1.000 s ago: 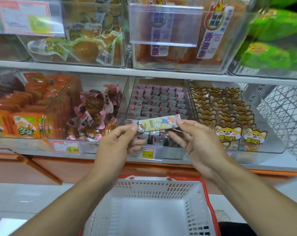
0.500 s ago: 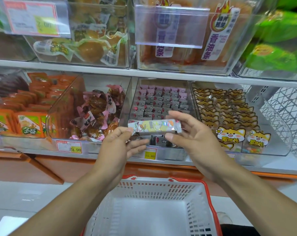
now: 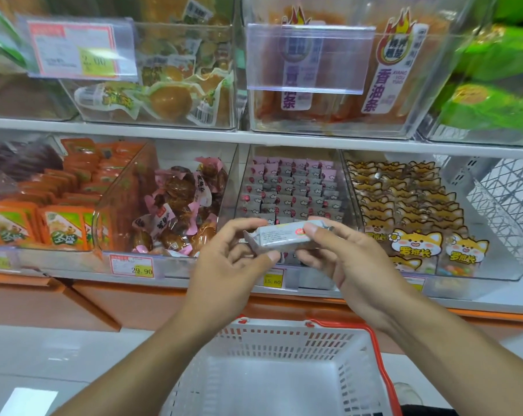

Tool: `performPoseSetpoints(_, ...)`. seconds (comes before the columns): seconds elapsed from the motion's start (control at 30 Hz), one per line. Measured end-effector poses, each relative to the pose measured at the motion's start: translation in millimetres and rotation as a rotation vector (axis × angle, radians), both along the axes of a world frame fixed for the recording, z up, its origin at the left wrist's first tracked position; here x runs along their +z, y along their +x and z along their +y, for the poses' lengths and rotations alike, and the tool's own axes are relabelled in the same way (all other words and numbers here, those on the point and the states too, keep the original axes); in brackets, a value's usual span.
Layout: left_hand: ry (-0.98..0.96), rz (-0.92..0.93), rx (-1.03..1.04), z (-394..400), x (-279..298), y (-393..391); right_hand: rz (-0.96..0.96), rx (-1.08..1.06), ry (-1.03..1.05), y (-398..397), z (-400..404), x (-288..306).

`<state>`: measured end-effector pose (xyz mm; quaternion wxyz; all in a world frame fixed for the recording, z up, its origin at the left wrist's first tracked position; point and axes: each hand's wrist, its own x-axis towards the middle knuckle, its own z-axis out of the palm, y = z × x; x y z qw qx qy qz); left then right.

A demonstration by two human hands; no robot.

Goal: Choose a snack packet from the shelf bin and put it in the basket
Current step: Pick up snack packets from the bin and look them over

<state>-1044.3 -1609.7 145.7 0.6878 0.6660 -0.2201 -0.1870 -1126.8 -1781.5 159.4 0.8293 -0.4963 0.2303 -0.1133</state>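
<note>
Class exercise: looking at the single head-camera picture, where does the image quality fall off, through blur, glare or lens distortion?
Head view: the upper price tag and green packets at the corners are smeared; the clear label holder shows pale glare; the shelf edge bows from the wide lens; the snack packet, held in both hands, is sharper, though its small print is unreadable.

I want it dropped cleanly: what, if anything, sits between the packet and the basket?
Nothing visible. Both hands, left and right, hold the packet above the basket, whose open top shows no contents.
</note>
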Motion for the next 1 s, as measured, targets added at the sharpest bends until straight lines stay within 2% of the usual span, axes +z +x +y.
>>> performPoseSetpoints(0.1, -0.014, 0.048, 0.041, -2, 0, 1, 0.025, 0.092, -0.098, -2, -2, -1)
performPoseSetpoints(0.27, -0.101, 0.492, 0.073, -4, 2, 10, -0.032, 0.182, -0.449, -5, -9, 1)
performPoseSetpoints(0.37, -0.068, 0.662, 0.009, -4, -1, 9, -0.146, 0.212, -0.618, -8, -8, 2)
performPoseSetpoints(0.43, -0.021, 0.713, -0.018, -4, -2, 8, -0.179, 0.201, -0.648, -7, -4, 2)
performPoseSetpoints(0.53, 0.046, 0.634, -0.045, -5, -6, 3, -0.146, 0.118, -0.592, -5, -2, -2)
performPoseSetpoints(0.73, -0.001, 0.451, -0.065, -6, -6, 4, -0.025, -0.008, -0.412, 0, -7, -8)
performPoseSetpoints(0.87, 0.026, 0.36, -0.073, -9, -11, 1, -0.037, -0.041, -0.248, 1, -9, -6)
performPoseSetpoints(0.93, 0.038, 0.333, -0.065, -11, -14, 0, -0.057, -0.081, -0.255, 2, -12, -6)
performPoseSetpoints(1.0, 0.107, 0.217, -0.052, -12, -18, 1, -0.091, -0.173, -0.324, 2, -16, -4)
